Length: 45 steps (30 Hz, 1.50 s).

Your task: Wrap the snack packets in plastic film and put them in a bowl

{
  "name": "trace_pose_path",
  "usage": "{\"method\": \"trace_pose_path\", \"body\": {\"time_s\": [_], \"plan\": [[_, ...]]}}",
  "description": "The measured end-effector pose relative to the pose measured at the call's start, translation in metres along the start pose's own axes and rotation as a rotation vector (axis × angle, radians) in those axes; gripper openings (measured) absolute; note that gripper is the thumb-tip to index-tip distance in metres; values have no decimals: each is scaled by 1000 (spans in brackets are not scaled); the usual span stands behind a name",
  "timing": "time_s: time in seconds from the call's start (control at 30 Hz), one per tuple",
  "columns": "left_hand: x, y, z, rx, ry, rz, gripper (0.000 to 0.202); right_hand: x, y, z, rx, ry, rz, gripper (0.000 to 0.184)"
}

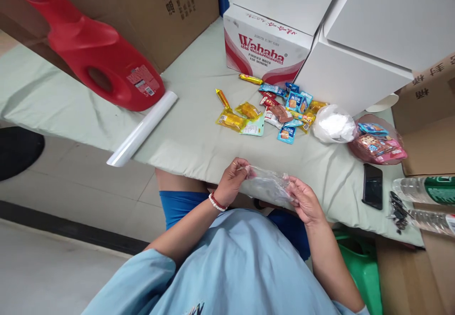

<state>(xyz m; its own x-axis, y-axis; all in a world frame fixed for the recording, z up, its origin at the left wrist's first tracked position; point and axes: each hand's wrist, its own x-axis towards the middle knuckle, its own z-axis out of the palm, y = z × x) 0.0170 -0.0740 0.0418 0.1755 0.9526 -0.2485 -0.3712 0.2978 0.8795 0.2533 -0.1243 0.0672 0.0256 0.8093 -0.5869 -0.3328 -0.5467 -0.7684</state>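
Observation:
Between my two hands a clear plastic bag (268, 184) is stretched out over my lap, at the near edge of the table. My left hand (232, 180) pinches its left corner, with a red and white bracelet on the wrist. My right hand (304, 200) grips the opposite end. Beyond the bag lies a loose pile of small wrapped snacks: yellow packets (232, 120), blue packets (286, 134) and a brown one (280, 113). Whether anything is inside the bag I cannot make out.
Right of the snacks sit a white plastic bundle (334, 124), a bowl (355, 149) of wrapped snacks, a phone (372, 187) and plastic bottles (408, 189). A red jug (124, 78) and white roll (142, 129) are at left. Boxes (265, 49) line the back.

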Motion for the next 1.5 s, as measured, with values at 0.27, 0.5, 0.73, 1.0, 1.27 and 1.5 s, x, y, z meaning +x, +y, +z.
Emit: {"method": "trace_pose_path", "body": {"time_s": [0.27,0.5,0.73,1.0,1.27,1.5], "plan": [[1,4,11,-190,-52,-176,65,5,13,11,39,6,-112,37],[-3,-9,11,183,-315,-143,59,6,15,11,203,67,-122,34],[2,-6,14,-57,-41,-91,42,3,8,8,117,38,-61,37],[-1,2,19,-194,-41,-201,50,2,8,7,36,44,-80,47],[-16,4,22,-297,-379,-444,64,7,17,5,31,88,-157,48],[-12,-6,22,-122,-306,-331,44,7,13,5,18,53,-235,42]]}}
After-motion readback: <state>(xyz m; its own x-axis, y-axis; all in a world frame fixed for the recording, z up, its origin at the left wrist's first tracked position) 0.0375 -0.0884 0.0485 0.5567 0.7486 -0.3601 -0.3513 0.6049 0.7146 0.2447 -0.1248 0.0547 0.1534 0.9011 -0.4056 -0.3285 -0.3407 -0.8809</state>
